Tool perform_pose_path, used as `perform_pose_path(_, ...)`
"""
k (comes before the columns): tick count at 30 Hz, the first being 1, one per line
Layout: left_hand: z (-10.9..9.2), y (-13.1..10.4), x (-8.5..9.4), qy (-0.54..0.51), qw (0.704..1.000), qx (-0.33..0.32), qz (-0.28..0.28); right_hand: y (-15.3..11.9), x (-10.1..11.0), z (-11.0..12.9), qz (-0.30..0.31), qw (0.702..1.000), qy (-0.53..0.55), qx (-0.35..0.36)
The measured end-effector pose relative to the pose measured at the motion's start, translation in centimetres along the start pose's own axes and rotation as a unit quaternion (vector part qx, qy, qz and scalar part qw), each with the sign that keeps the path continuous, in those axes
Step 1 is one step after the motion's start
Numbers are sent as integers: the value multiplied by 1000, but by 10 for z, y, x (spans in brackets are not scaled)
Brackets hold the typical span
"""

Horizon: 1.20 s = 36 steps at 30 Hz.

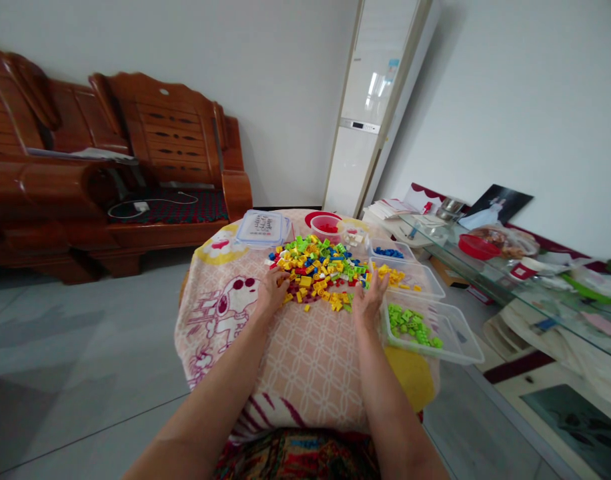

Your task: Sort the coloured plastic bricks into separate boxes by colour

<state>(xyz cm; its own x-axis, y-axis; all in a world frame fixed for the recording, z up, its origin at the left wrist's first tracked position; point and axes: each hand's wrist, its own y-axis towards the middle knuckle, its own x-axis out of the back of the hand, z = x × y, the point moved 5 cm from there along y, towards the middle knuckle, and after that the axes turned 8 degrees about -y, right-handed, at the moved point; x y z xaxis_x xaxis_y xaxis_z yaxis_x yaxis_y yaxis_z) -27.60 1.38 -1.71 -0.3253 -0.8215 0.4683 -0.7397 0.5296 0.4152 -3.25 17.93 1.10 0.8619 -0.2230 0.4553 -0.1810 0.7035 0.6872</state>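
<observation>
A heap of mixed toy building bricks (318,263) lies on the cloth-covered round table. My left hand (273,292) is at the heap's left edge, fingers curled around what looks like a yellow brick, partly hidden by the fingers. On the right side of the heap, my right hand (368,303) is open with its fingers spread and nothing visible in it. Beside it stand a clear tray of yellow bricks (390,275) and a nearer tray of light green bricks (413,327). Behind these is a container of blue bricks (388,253).
A round tub (325,225) of red pieces stands at the back, with white bricks (354,238) near it. Stacked clear lids (259,228) lie at the back left. A cluttered glass-topped stand (490,267) is on the right, a wooden sofa (160,140) on the left.
</observation>
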Motion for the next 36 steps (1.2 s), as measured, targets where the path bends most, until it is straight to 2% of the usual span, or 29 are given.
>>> perform_pose_path(3,-2,-1,1,-1,1000,8,6,0,2,-2,12,1000,6,-10)
perform_pose_path(12,-6,-1,1,1,1000,11,7,-21,-19,18,72,994,9,87)
perform_pose_path(15,-6,-1,1,4,1000,18,10,-28,-24,32,106,985,-4,137)
perform_pose_path(21,-7,-2,2,-4,1000,19,9,-42,-28,68,211,949,-65,227)
perform_pose_path(26,-7,-2,2,-6,1000,17,2,-46,-34,74,254,933,-75,243)
perform_pose_path(32,-6,-1,1,-3,1000,15,6,-46,-34,71,240,937,-57,248)
perform_pose_path(36,-5,-1,0,-3,1000,12,6,-47,-37,72,267,929,-61,250)
